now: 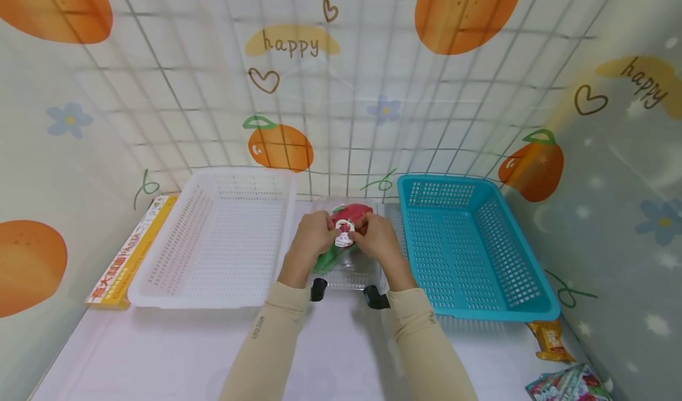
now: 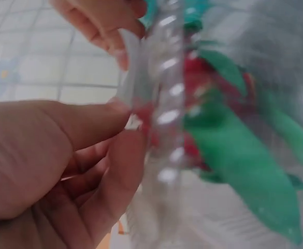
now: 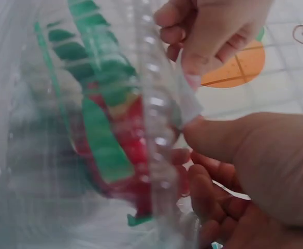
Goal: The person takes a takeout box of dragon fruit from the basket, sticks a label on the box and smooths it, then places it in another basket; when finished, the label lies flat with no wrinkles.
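Note:
A clear plastic box point(image 1: 348, 279) stands between two baskets, with a red and green object point(image 1: 353, 212) inside it; green leaf-like strips point(image 2: 244, 166) show through the wall in the left wrist view. Over the box, a round white sticker point(image 1: 344, 233) with a red picture is stretched between both hands. The left hand point(image 1: 313, 235) pinches its left edge between thumb and fingers. On the opposite edge the right hand point(image 1: 379, 238) does likewise. From the side, in the right wrist view, the sticker point(image 3: 188, 96) is a thin pale piece right at the box's ridged rim point(image 3: 154, 104).
A white basket point(image 1: 234, 235) is on the left, a turquoise one point(image 1: 463, 253) on the right. A yellow box point(image 1: 133, 253) lies beyond the white basket. An orange packet point(image 1: 552, 340) and a colourful packet point(image 1: 572, 383) lie front right. Behind hangs a fruit-print curtain point(image 1: 351, 93) with a wire grid.

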The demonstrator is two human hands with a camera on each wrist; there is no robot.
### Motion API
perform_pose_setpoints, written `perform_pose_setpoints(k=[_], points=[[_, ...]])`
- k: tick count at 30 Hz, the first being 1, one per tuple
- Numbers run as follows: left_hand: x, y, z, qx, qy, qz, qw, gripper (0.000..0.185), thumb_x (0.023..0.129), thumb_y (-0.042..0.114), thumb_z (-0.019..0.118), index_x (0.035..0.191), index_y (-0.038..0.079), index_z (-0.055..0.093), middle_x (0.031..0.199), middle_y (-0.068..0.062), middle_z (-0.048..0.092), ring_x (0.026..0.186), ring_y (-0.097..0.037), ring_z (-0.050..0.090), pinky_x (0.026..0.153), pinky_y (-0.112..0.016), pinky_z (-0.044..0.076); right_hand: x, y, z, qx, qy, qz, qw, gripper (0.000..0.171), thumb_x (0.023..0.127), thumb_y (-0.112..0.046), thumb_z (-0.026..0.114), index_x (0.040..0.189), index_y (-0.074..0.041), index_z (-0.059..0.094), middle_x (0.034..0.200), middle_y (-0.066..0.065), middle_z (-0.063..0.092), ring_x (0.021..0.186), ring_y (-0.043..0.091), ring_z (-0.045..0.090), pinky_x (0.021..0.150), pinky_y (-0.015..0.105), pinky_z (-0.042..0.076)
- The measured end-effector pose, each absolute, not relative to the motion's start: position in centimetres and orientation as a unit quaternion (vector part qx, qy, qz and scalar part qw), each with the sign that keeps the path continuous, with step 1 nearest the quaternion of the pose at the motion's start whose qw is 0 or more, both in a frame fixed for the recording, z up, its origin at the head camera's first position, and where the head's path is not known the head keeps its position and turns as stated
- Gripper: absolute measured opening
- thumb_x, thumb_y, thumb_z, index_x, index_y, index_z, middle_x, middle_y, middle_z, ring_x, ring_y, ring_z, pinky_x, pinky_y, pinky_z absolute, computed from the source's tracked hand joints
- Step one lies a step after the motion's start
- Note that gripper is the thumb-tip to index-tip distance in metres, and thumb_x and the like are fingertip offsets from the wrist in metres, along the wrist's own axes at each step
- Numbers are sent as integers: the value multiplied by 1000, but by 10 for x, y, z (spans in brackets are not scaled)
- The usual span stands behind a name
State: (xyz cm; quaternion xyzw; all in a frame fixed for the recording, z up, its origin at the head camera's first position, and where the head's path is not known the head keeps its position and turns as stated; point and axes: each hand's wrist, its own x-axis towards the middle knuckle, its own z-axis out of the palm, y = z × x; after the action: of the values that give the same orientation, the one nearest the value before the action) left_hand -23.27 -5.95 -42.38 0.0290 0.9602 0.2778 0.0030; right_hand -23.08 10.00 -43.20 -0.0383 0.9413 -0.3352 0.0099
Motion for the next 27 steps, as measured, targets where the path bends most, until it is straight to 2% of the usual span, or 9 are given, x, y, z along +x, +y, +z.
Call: perform_pose_setpoints(k=[3,11,19,27], points=[[-231,-63,-423,45,958,283,27,19,88,18,79,84,7,64,83,-8,68,76,-22,59,63,-28,46,-228,102,-430,-52,939,-338,25,29,86,-17,82,104,-3,64,93,12,65,84,23,58,70,30,54],[-228,-68,-418,80,947,297,90,30,80,12,87,93,5,61,79,-4,60,75,-18,54,64,-25,43,-224,104,-429,-68,939,-335,34,43,80,-18,88,110,-2,63,97,12,61,89,23,56,76,34,53],[-222,-70,-420,92,943,312,72,30,79,8,86,95,3,61,79,-4,60,74,-17,53,67,-26,44,-219,103,-430,-71,936,-341,38,47,79,-16,89,114,-2,62,101,12,59,92,24,55,80,36,54],[-212,-72,-424,98,926,362,34,27,83,5,82,101,2,62,89,-7,63,83,-18,57,76,-30,51,-215,104,-430,-75,934,-348,20,43,82,-16,86,116,-1,64,107,14,62,98,26,59,87,40,55]])
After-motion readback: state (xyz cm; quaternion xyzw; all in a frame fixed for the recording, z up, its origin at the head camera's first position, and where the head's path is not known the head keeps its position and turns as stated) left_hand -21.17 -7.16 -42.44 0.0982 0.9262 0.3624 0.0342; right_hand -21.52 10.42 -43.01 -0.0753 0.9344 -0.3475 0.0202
